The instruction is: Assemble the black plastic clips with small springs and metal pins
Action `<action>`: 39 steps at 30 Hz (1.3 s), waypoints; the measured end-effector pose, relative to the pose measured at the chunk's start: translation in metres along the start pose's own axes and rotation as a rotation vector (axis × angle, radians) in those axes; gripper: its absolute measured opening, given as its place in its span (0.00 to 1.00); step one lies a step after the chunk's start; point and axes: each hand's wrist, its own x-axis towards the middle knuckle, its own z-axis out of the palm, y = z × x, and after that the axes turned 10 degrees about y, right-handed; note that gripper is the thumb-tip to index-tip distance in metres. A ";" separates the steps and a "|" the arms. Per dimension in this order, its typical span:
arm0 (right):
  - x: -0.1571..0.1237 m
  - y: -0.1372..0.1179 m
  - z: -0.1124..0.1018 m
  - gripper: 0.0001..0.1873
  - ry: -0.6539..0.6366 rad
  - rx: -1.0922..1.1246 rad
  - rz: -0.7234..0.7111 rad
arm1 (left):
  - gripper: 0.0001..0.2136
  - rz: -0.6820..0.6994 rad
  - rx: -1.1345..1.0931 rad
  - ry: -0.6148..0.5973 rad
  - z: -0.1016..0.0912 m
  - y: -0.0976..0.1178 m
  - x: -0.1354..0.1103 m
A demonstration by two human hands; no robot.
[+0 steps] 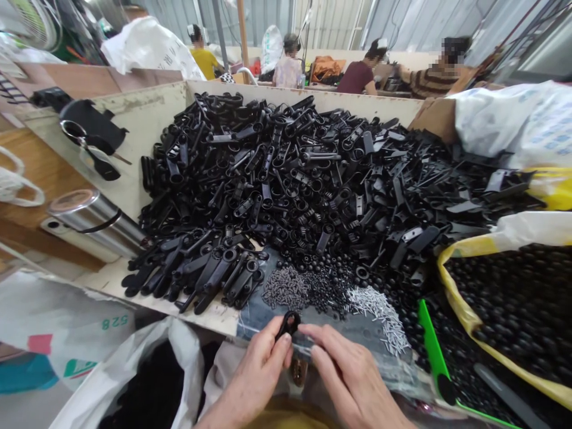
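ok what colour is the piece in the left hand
The piece is black, clearest in the head view.

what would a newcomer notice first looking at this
A huge heap of black parts across the middle would likely grab the eye first. Next might come the bright green strip at lower right and silvery pins beyond the right hand. At bottom centre, the left hand pinches a small black piece.

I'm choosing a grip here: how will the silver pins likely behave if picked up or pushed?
The silver pins look straight and metallic, so they're probably stiff. Being thin and rod-like, they may roll when pushed. Heaped loosely, they'd likely scatter if nudged.
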 end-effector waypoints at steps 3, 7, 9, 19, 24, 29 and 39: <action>0.000 0.003 -0.003 0.16 -0.123 0.009 0.062 | 0.25 -0.011 0.000 -0.022 0.001 0.001 0.000; -0.003 0.008 0.005 0.17 -0.240 -0.080 0.092 | 0.27 -0.008 0.015 -0.020 0.003 0.002 0.001; -0.004 0.009 0.010 0.17 -0.237 -0.110 0.084 | 0.27 0.007 0.033 -0.041 0.004 0.003 0.001; -0.001 0.007 0.013 0.23 -0.287 -0.289 0.059 | 0.21 0.053 0.109 -0.101 0.014 0.013 0.005; 0.000 0.009 0.014 0.23 -0.293 -0.208 0.108 | 0.21 0.056 0.068 -0.094 0.018 0.018 0.005; 0.001 0.009 0.015 0.21 -0.298 -0.135 0.132 | 0.25 -0.007 0.005 -0.093 0.019 0.021 0.003; 0.011 0.006 0.013 0.26 -0.429 -0.232 0.134 | 0.20 0.039 0.081 -0.054 0.016 0.008 0.007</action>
